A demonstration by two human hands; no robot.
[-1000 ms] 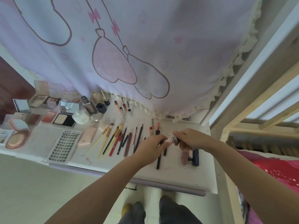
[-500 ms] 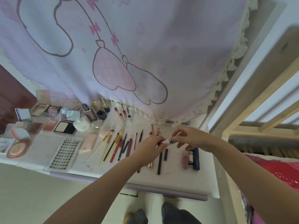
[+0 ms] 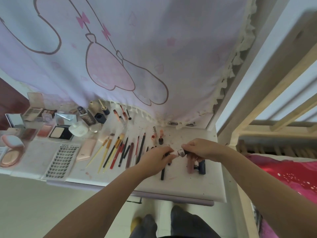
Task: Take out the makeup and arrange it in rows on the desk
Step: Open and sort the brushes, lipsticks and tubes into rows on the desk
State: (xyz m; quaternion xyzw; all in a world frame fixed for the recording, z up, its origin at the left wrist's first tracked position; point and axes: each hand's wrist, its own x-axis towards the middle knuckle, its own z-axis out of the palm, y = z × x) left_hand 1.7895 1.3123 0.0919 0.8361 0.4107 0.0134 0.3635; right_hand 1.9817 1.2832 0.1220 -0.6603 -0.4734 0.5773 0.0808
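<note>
Hands meeting over desk (image 3: 180,188), left hand (image 3: 155,160) and right hand (image 3: 201,148) pinching small tube (image 3: 179,153), ends hidden by fingers

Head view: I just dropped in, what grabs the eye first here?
The two hands meet over the desk right of centre: the left hand and right hand both grip one small pink tube. Left of them lies a row of brushes and pencils, with open compacts further left. A pink cartoon curtain hangs behind.

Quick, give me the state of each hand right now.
Left hand: pinching the pink end of a small makeup tube.
Right hand: gripping the tube's other end.
</note>
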